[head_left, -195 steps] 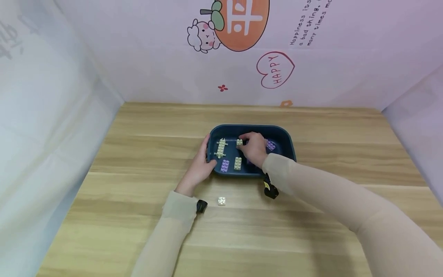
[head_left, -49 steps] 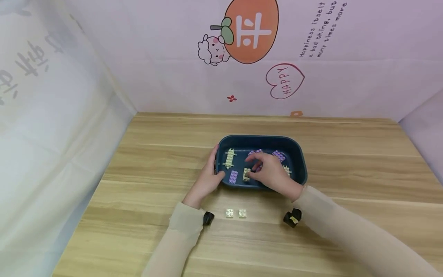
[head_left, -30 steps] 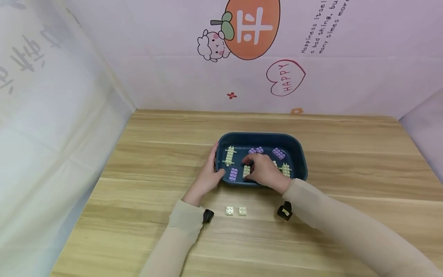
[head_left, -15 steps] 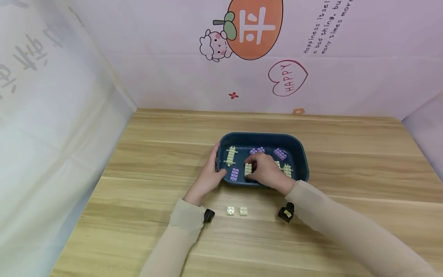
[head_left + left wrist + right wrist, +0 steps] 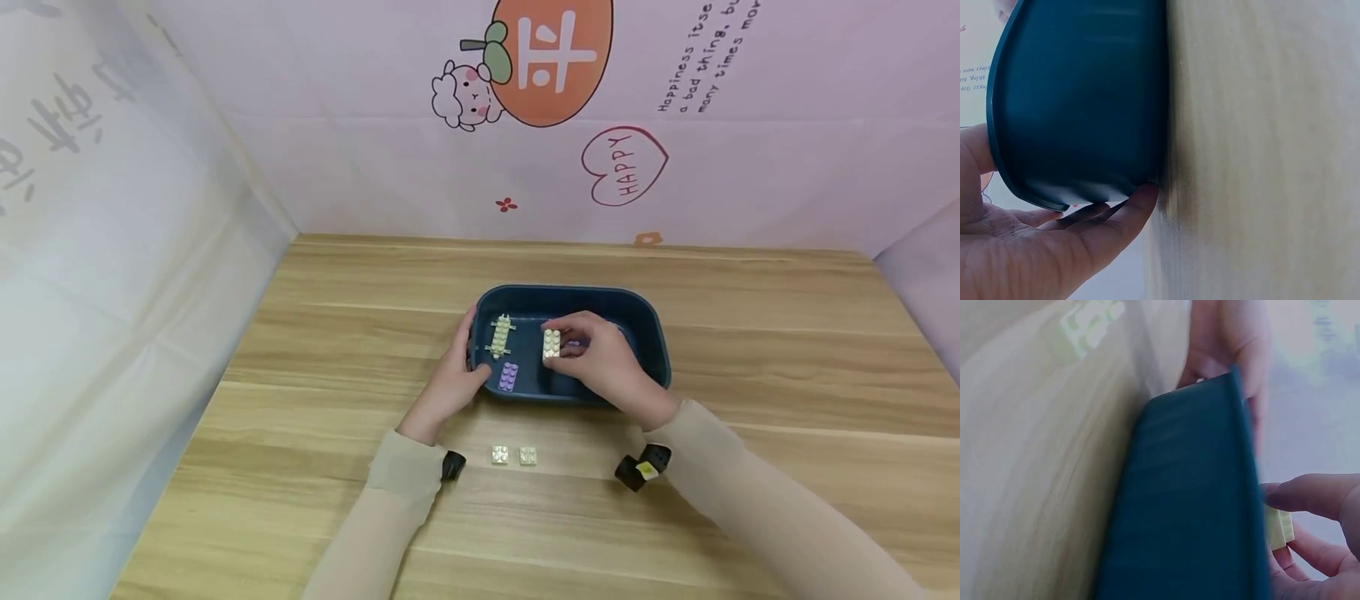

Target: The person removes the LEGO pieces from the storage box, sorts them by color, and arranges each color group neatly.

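Note:
A dark blue plastic tray [image 5: 534, 385] stands on the wooden table. My left hand [image 5: 447, 385] grips its left end, thumb over the rim; in the left wrist view the fingers lie along the outer wall of the tray [image 5: 1079, 100]. Between thumb and fingers my right hand [image 5: 617, 371] pinches a pale yellow eight-stud toy brick [image 5: 551, 346], raised over the tray floor. The right wrist view shows this brick [image 5: 1279, 526] beside the rim. Inside, at the left, lie a yellow studded piece with axle pins [image 5: 500, 337] and a purple brick [image 5: 508, 377]. The right hand hides most other pieces.
Two small yellow four-stud bricks, a left one [image 5: 499, 455] and a right one [image 5: 528, 456], sit side by side on the table [image 5: 337, 333] in front of the tray. A printed white backdrop [image 5: 375, 167] rises behind the table.
My right hand took a second small brick to the table, came back to the tray, and has now lifted the eight-stud yellow brick from its floor. The left hand keeps hold of the tray.

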Demonstrator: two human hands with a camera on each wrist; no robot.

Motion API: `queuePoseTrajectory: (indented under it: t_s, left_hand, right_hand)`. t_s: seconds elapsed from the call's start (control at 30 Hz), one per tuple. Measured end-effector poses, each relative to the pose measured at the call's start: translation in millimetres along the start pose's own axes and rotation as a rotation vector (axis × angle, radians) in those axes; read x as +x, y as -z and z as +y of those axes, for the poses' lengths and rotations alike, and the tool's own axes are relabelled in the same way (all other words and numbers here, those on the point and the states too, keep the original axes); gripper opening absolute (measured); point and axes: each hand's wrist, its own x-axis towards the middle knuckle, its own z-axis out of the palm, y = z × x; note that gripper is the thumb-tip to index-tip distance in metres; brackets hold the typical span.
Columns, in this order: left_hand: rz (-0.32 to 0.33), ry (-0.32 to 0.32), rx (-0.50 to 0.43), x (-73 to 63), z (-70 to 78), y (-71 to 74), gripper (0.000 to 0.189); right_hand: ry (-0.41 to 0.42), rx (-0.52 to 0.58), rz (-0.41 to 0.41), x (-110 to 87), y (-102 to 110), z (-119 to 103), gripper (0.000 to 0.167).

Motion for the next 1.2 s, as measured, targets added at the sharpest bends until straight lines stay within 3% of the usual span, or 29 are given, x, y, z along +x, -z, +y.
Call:
queuePoseTrajectory:
  t_s: [0.27, 0.6, 0.97, 1.2]
  left_hand:
    - [-0.016, 0.002, -0.010, 0.5, -2.4, 0.6, 0.089]
    - [-0.016, 0.008, -0.005, 0.0, -5.1, -0.3, 0.088]
    - [-0.013, -0.013, 0.016, -0.2, -1.2, -2.8, 0.089]
    - [-0.006, -0.041, 0.021, 1.6, 0.0, -1.0, 0.089]
  right_hand:
    - [0.007, 0.213, 0.021, -25.8, 16, -1, 0.048]
    - [0.008, 0.419, -0.006, -56.9, 21, -1, 0.049]
    - [0.070, 0.467, -0.005, -86.4, 14, 14, 0.048]
    - [0.153, 0.474, -0.042, -98.7, -11, 29, 0.045]
